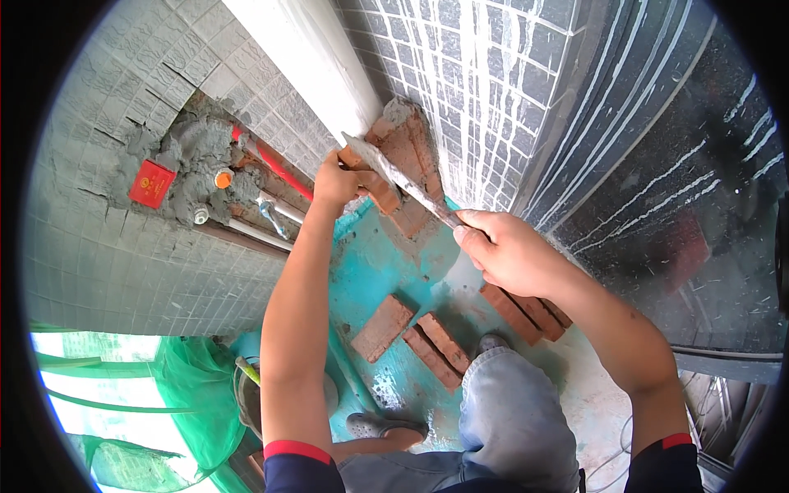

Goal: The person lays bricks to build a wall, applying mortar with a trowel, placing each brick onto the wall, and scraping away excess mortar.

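Note:
My left hand (335, 181) grips an orange-red brick (383, 195) at the foot of the white pipe. In my right hand (508, 251) is a long, narrow bricklaying trowel (411, 187), smeared with grey mortar. Its blade crosses over the held brick, and the tip reaches close to my left fingers; whether it touches the brick I cannot tell. Just beyond, low brickwork (408, 148) with mortar on it fills the corner beside the pipe. My fingers and the blade hide part of the held brick.
A white pipe (316, 62) rises in the corner between tiled walls. Loose bricks (383, 329) lie on the turquoise floor, with more bricks (518, 311) by my knee. Left, a wall recess holds pipes and a red box (152, 182). Green netting (193, 394) hangs lower left.

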Demonstrator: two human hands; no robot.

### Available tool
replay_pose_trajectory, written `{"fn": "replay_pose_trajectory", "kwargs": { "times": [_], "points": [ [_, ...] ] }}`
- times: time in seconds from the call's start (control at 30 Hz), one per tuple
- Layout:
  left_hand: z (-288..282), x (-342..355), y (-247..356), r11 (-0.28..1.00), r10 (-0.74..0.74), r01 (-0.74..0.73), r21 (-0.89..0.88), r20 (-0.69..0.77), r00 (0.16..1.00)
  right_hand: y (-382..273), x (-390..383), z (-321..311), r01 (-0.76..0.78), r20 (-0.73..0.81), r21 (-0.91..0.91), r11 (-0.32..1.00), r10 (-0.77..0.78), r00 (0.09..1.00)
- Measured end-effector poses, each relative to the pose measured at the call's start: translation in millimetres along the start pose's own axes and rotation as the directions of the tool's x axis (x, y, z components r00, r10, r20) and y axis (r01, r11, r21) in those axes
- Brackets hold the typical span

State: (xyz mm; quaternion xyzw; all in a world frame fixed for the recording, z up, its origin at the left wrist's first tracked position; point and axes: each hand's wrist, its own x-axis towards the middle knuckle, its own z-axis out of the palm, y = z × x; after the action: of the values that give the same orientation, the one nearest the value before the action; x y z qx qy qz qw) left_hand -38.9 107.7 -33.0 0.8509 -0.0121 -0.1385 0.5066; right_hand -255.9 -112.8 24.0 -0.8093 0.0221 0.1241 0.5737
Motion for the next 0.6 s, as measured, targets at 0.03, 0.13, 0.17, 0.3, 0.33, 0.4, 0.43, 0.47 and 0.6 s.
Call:
{"fn": "replay_pose_trajectory", "kwargs": {
  "times": [0.03, 0.13, 0.17, 0.3, 0.33, 0.4, 0.43, 0.47, 0.6],
  "points": [
    [-1, 0, 0, 1.000, 0.001, -0.001, 0.005, -0.008, 1.000, 1, 0, 1, -0.007, 0.007, -0.003, 1.000, 0.007, 1.000],
    [1, 0, 1, 1.000, -0.001, 0.001, -0.021, 0.006, 1.000, 2, -2, 1, -0.030, -0.002, 0.031, 0.999, 0.030, 1.000],
    [1, 0, 1, 1.000, -0.002, 0.003, -0.020, 0.008, 1.000, 2, -1, 2, -0.035, -0.007, 0.045, 0.998, 0.035, 0.999],
    [0, 2, 1, 1.000, -0.014, 0.014, -0.004, 0.004, 1.000, 2, -1, 3, -0.027, -0.014, -0.002, 1.000, 0.027, 1.000],
    [1, 2, 0, 1.000, -0.015, 0.015, -0.014, 0.007, 1.000, 4, 0, 2, -0.023, -0.016, 0.006, 1.000, 0.023, 1.000],
    [-1, 4, 0, 1.000, -0.009, 0.009, -0.003, 0.007, 1.000, 5, 3, 1, 0.012, -0.018, -0.067, 0.998, -0.013, 1.000],
    [-3, 5, -1, 1.000, -0.004, 0.004, 0.008, 0.006, 1.000, 4, 3, 0, 0.028, -0.015, -0.108, 0.994, -0.029, 0.999],
    [-3, 5, -2, 1.000, -0.005, 0.005, 0.007, 0.004, 1.000, 3, 1, 0, 0.042, -0.013, -0.147, 0.988, -0.044, 0.999],
    [-2, 0, -1, 1.000, 0.000, 0.000, -0.030, -0.004, 1.000, 21, -21, -1, 0.045, -0.137, -0.234, 0.971, -0.079, 0.987]
  ]
}}
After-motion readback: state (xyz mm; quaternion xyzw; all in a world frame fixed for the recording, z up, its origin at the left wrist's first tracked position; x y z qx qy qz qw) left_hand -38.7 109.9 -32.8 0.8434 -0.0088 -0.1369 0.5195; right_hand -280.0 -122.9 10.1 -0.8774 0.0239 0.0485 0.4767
